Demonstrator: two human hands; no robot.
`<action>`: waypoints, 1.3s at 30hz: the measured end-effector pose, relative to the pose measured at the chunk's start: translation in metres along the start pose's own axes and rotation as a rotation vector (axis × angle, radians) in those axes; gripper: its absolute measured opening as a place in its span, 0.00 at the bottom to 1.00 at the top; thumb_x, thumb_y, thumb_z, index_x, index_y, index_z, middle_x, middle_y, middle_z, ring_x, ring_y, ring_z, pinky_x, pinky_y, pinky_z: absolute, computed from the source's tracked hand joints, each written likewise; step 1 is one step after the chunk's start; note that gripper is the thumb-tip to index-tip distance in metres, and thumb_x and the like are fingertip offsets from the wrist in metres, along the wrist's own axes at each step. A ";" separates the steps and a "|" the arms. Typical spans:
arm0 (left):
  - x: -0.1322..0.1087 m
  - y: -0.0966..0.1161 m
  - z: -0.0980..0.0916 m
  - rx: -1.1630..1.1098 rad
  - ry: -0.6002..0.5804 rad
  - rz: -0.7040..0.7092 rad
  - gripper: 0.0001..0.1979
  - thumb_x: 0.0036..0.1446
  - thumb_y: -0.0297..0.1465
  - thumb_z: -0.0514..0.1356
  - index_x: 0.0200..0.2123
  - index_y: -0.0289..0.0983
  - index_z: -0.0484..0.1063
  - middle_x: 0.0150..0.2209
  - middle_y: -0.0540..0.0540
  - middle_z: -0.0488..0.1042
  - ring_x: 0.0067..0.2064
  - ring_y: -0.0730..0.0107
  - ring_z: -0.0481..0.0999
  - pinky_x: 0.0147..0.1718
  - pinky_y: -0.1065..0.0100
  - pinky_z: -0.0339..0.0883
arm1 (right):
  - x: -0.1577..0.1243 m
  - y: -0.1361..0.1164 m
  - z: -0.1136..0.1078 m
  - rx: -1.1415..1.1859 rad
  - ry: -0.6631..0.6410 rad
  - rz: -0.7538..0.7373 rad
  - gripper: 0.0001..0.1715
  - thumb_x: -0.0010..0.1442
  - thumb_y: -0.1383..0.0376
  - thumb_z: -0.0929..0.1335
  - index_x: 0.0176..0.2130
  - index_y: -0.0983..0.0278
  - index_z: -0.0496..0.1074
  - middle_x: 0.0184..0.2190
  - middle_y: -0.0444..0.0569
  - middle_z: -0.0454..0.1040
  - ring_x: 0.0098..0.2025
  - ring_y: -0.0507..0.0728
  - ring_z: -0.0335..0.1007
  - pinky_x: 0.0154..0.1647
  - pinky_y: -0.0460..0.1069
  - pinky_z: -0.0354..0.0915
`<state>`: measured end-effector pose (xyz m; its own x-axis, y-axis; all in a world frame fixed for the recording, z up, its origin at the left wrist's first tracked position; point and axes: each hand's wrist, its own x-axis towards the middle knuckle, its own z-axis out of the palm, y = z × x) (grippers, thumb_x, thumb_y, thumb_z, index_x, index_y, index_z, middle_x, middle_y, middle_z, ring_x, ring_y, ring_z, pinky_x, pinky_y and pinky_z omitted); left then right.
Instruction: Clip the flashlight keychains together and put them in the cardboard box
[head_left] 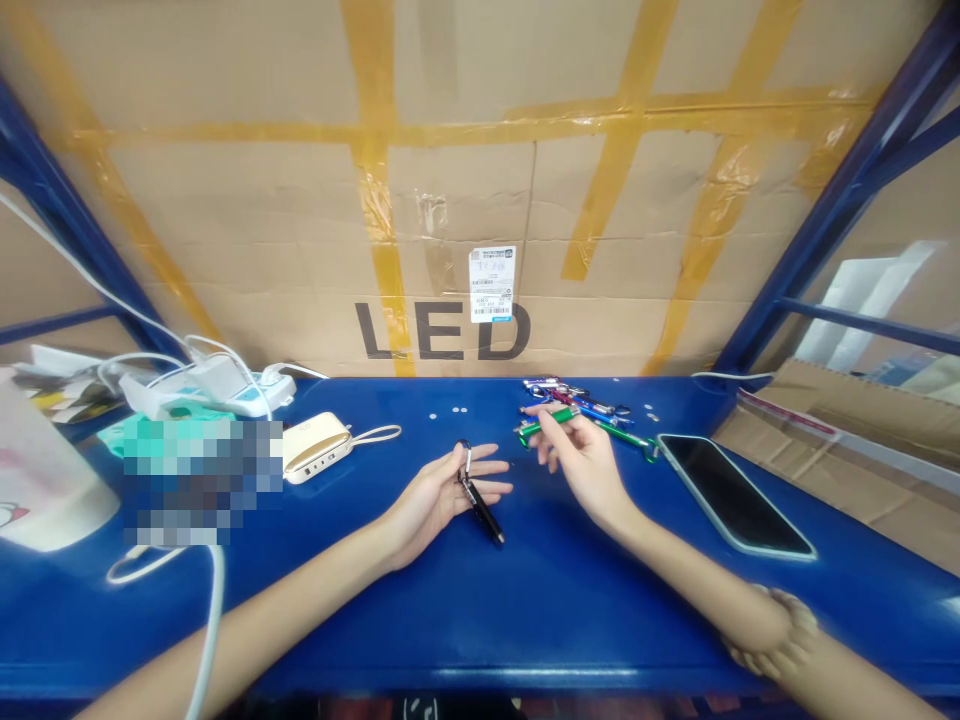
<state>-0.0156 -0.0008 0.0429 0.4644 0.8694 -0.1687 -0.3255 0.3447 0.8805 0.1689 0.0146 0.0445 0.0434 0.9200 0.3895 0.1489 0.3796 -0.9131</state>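
Observation:
My left hand point(442, 492) lies palm up on the blue table point(480, 610), fingers loosely stretched, with a black keychain flashlight point(480, 505) and its metal clip resting across the fingers. My right hand point(577, 455) is raised just right of it, fingertips pinched on a green keychain flashlight point(547, 425). Behind the right hand lies a pile of several coloured keychain flashlights point(581, 400).
A phone point(731, 492) lies face up at the right. A white power bank point(315, 447) with a loop cord sits left of centre, and a power strip point(214, 388) with white cables is behind it. A taped cardboard box point(480, 200) marked LED forms the back wall. Small round cells point(448, 409) dot the table.

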 end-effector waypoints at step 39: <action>0.004 -0.005 0.000 -0.183 0.169 -0.044 0.08 0.60 0.32 0.50 0.32 0.35 0.62 0.48 0.35 0.71 0.51 0.61 0.70 0.55 0.57 0.58 | 0.002 0.007 -0.014 -1.157 -0.033 -0.055 0.40 0.56 0.44 0.59 0.58 0.65 0.58 0.50 0.64 0.66 0.50 0.69 0.64 0.47 0.64 0.59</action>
<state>-0.0120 0.0013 0.0373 0.3417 0.8939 -0.2902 -0.4586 0.4281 0.7787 0.1840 0.0177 0.0402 -0.0146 0.9137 0.4060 0.9653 0.1187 -0.2324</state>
